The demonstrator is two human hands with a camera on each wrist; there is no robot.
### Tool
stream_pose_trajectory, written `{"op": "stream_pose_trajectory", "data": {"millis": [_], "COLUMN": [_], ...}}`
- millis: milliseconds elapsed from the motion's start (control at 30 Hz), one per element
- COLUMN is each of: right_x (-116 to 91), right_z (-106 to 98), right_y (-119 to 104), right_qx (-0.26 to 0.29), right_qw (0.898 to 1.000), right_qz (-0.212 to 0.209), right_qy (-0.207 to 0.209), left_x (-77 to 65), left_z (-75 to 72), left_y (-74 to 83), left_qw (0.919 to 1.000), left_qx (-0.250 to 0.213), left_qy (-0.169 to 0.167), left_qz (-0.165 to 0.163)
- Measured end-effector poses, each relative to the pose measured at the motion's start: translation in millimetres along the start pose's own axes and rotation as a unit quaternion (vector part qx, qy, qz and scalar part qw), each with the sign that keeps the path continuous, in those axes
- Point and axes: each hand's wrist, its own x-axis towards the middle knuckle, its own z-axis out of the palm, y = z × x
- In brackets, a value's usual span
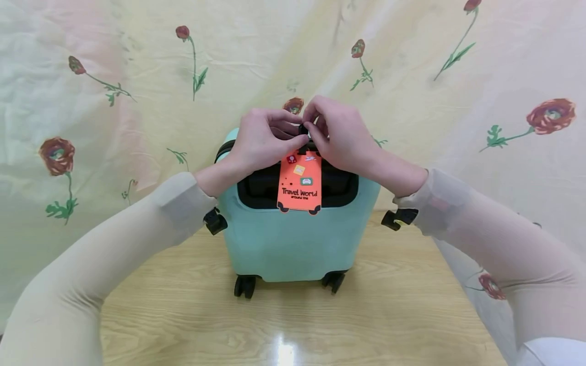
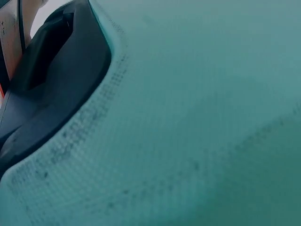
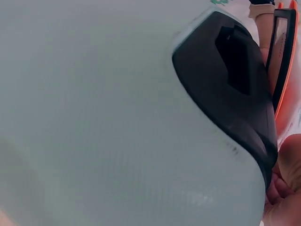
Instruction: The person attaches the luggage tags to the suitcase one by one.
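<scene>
A mint-green suitcase point(image 1: 293, 244) stands upright on its black wheels. An orange luggage tag point(image 1: 299, 188) printed "Travel World" hangs in front of its black handle recess point(image 1: 341, 188). My left hand point(image 1: 263, 140) pinches the tag's black strap point(image 1: 302, 130) between thumb and fingers. From the other side, my right hand point(image 1: 343, 134) pinches the strap's upper part, its fingers curled. How the strap runs behind the fingers is hidden. In the right wrist view the tag point(image 3: 283, 61) appears nearly edge-on beside the recess. The left wrist view mostly holds the suitcase shell point(image 2: 188, 117).
The suitcase stands on a wood-grain surface point(image 1: 293, 320) that reflects a bright light near the front. A pale cloth point(image 1: 256, 56) with printed red flowers hangs behind and at the sides. Black clips point(image 1: 215, 221) sit at both wrists, close to the suitcase.
</scene>
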Motion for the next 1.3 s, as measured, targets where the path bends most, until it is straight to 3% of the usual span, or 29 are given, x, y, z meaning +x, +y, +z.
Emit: {"op": "stream_pose_trajectory", "data": {"millis": [233,400,700,1000,1300], "right_x": [-1,-6,-7,-9,-9], "right_z": [9,11,12,11,9], "right_y": [5,8,8,8,9], "right_qx": [0.044,0.081,0.116,0.174,0.155], "right_qw": [0.998,0.995,0.991,0.979,0.982], "right_qz": [-0.007,0.029,0.048,0.1,0.108], "right_qy": [0.043,0.052,0.043,0.027,0.023], "left_x": [0.7,0.8,-1.5,-0.8,-2.0], "left_z": [0.9,2.0,-0.5,0.5,-0.3], "left_y": [-3.4,-3.1,-1.8,-4.7,-1.9], "left_qw": [1.0,0.9999,0.9999,0.9999,0.9997], "left_qx": [-0.004,-0.013,-0.011,0.001,0.01], "left_qy": [-0.004,-0.007,-0.005,-0.01,-0.02], "left_qz": [0.002,0.007,0.003,-0.001,-0.008]}}
